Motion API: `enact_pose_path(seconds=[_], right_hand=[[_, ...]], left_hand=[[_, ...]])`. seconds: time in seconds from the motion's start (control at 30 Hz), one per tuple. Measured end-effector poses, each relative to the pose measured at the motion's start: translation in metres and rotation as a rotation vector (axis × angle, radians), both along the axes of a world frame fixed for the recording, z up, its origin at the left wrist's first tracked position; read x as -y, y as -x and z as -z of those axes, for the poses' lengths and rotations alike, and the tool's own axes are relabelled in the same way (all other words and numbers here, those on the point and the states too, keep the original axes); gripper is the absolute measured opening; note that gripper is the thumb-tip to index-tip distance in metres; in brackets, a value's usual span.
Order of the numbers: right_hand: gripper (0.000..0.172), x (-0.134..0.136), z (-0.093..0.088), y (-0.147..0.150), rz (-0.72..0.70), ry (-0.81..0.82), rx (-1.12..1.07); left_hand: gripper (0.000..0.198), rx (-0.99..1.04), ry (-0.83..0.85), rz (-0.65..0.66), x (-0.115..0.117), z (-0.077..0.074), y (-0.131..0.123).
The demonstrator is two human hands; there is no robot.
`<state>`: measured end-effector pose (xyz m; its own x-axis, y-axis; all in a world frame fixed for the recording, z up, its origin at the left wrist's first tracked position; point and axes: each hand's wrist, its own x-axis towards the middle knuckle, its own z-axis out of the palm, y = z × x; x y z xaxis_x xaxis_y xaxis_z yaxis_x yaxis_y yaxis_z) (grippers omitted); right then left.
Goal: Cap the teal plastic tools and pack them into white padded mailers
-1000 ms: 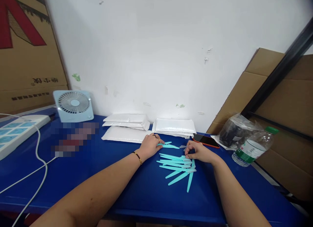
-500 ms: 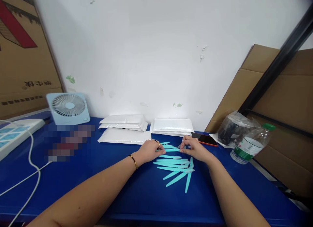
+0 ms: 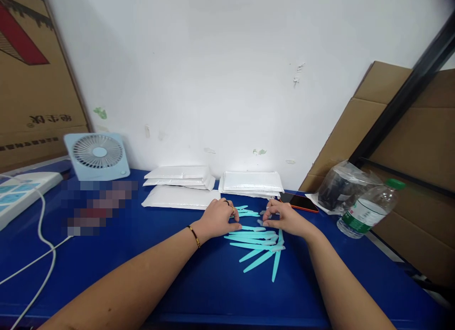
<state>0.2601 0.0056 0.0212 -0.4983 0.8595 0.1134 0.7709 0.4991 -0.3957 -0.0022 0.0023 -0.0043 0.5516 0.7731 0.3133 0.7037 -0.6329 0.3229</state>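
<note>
Several teal eyebrow razors [image 3: 258, 261] with clear-looking tips lie fanned out on the blue table, mostly nearer me than my hands. More teal razors [image 3: 245, 210] lie beyond my fingers, partly hidden by my left hand. My left hand [image 3: 220, 219] is curled with thumb and forefinger close together at the left side of the razors; what they hold, if anything, is hidden. Opposite it, my right hand [image 3: 284, 218] is closed in a pinch. A small clear tip piece [image 3: 260, 222] shows at its thumb and fingertips.
White padded envelopes are stacked at the wall, in a left pile [image 3: 181, 196] and a right pile [image 3: 250, 182]. A phone [image 3: 300, 202], a bottle [image 3: 368, 211] and a bagged dark item [image 3: 336, 190] stand right. A fan [image 3: 97, 155], power strip [image 3: 26, 192] and white cable [image 3: 42, 226] are left.
The teal razor that stretched between my two hands no longer shows there. A gap with a small clear piece by my right fingertips is seen instead. The view has shifted slightly.
</note>
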Motion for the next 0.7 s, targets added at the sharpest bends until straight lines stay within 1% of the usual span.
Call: enact_pose_path(seconds=[0.07, 0.17, 0.27, 0.43, 0.5, 0.57, 0.63, 0.7], right_hand=[[0.022, 0.002, 0.002, 0.008, -0.037, 0.032, 0.003], [0.023, 0.004, 0.004, 0.014, -0.021, 0.052, -0.022], [0.029, 0.005, 0.004, 0.015, -0.03, 0.068, -0.067], [0.036, 0.001, 0.003, 0.008, -0.103, 0.048, -0.072], [0.036, -0.002, 0.002, 0.0, -0.061, 0.014, -0.061], [0.036, -0.004, 0.0, -0.008, 0.017, -0.018, -0.053], [0.035, -0.003, -0.002, -0.013, 0.062, -0.023, -0.05], [0.033, -0.001, -0.004, -0.014, 0.031, 0.026, -0.044]], left_hand=[[0.02, -0.029, 0.044, 0.017, 0.002, 0.001, -0.003], [0.016, -0.025, 0.073, -0.024, 0.002, 0.005, -0.006], [0.016, -0.009, 0.056, -0.058, 0.0, 0.007, -0.008], [0.017, -0.023, 0.053, -0.097, -0.004, 0.005, -0.005], [0.015, -0.039, 0.044, -0.126, -0.006, 0.004, -0.002], [0.012, -0.036, 0.021, -0.176, -0.006, 0.002, -0.001], [0.014, -0.014, 0.006, -0.206, -0.004, 0.0, -0.001], [0.022, 0.007, 0.016, -0.155, 0.0, -0.002, -0.002]])
